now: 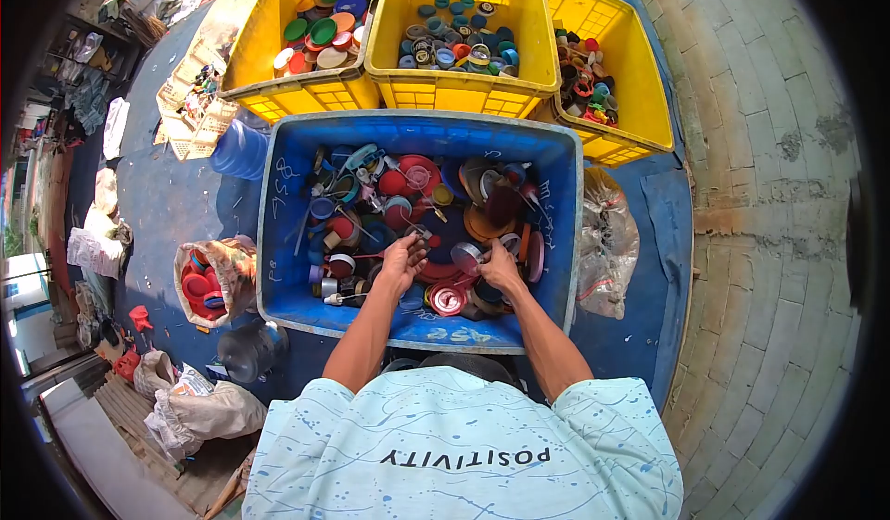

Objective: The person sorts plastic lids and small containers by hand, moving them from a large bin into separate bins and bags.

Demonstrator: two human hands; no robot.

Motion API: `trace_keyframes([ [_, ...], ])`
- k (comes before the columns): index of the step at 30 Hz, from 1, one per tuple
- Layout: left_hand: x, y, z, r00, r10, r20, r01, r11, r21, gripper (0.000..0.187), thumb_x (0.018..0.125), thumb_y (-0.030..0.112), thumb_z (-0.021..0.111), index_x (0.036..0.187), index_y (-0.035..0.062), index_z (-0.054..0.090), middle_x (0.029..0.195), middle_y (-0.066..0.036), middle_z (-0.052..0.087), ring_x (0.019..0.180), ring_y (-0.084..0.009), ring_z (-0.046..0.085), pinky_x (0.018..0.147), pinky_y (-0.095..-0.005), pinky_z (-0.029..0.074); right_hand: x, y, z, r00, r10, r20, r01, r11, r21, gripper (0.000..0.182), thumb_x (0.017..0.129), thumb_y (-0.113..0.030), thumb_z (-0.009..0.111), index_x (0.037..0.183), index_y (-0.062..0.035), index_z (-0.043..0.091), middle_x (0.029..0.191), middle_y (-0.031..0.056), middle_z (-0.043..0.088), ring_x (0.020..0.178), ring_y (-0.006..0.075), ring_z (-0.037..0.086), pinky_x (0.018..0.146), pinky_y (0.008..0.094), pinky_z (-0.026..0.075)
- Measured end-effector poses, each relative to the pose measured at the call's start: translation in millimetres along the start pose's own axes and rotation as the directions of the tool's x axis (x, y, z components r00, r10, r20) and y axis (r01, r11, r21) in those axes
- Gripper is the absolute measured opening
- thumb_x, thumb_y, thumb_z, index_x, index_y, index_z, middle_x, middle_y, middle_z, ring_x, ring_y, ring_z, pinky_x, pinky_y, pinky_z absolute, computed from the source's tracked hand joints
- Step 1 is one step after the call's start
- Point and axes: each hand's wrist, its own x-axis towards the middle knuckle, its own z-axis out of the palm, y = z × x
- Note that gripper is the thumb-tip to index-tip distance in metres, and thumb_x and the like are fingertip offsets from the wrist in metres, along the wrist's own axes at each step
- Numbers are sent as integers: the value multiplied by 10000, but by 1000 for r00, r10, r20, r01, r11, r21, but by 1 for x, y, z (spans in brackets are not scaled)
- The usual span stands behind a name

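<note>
Both my hands are inside a blue plastic crate (417,123) full of mixed plastic caps and lids. My right hand (501,270) grips a round translucent lid (466,258) by its edge, tilted over the pile. To its left, my left hand (404,260) is raised over the caps with curled fingers; what they hold, if anything, is too small to make out. Near my wrists lies a pink and white round lid (448,299). A red lid (419,178) and a large orange-brown lid (484,224) rest farther back in the crate.
Behind the crate stand three yellow crates (464,84) with sorted caps. A sack of red lids (243,279) and a clear water jug (246,351) are at the left. A filled plastic bag (607,242) sits at the right, before a block wall (760,242).
</note>
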Motion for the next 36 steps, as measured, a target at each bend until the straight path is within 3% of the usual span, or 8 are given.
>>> trace_keyframes([
  [4,5,-8,5,1000,3,-19,-2,999,52,143,883,259,635,944,133,606,825,11,641,700,-129,600,622,-307,498,-14,0,-20,998,-59,-17,61,990,130,457,690,-73,737,1098,21,553,905,118,652,886,231,628,780,340,488],
  [8,8,-9,7,999,11,-52,-6,996,85,162,863,254,660,945,128,599,841,6,632,695,-126,591,611,-298,495,-32,6,-39,991,-12,-133,77,866,494,364,758,-19,703,1086,-3,548,858,33,600,763,96,548,677,238,456],
  [12,21,-13,13,997,34,-68,-18,975,220,215,835,262,688,954,112,589,842,4,623,717,-122,582,619,-291,491,-55,7,-57,981,79,-176,73,689,721,336,825,-27,658,1118,0,495,894,63,617,693,92,583,594,210,470],
  [15,29,-19,33,997,60,-51,-42,951,305,256,812,266,709,955,91,591,850,-16,624,743,-135,584,637,-300,491,-78,-5,-67,946,160,-281,142,574,807,357,845,-72,653,1142,1,468,951,65,606,819,105,582,705,246,478],
  [20,40,-33,81,992,114,46,-120,825,552,409,788,236,724,1101,19,574,975,-91,629,868,-228,607,764,-363,498,-105,-24,-80,871,141,-471,316,574,755,349,856,-77,644,1136,2,452,1000,76,574,866,109,553,739,249,466],
  [23,71,-65,91,983,169,70,-174,749,640,389,724,240,742,1010,-6,646,943,-125,663,867,-266,629,782,-365,481,-114,-27,-90,854,134,-503,353,562,748,353,856,-73,642,1141,7,449,1027,85,569,900,117,546,772,254,461],
  [28,70,-69,126,896,442,40,-309,558,770,549,654,369,785,1099,72,665,1090,-157,669,1045,-300,625,878,-371,467,-120,-27,-103,839,81,-538,417,538,733,344,850,-76,650,1132,-3,466,1007,78,586,862,111,550,753,251,455],
  [36,99,-75,149,916,396,64,-263,471,842,536,670,358,785,1094,53,666,1106,-147,666,1038,-307,631,886,-372,480,-122,-7,-109,864,52,-501,390,561,730,335,842,-80,674,1105,-4,481,973,64,592,840,88,545,734,230,456],
])
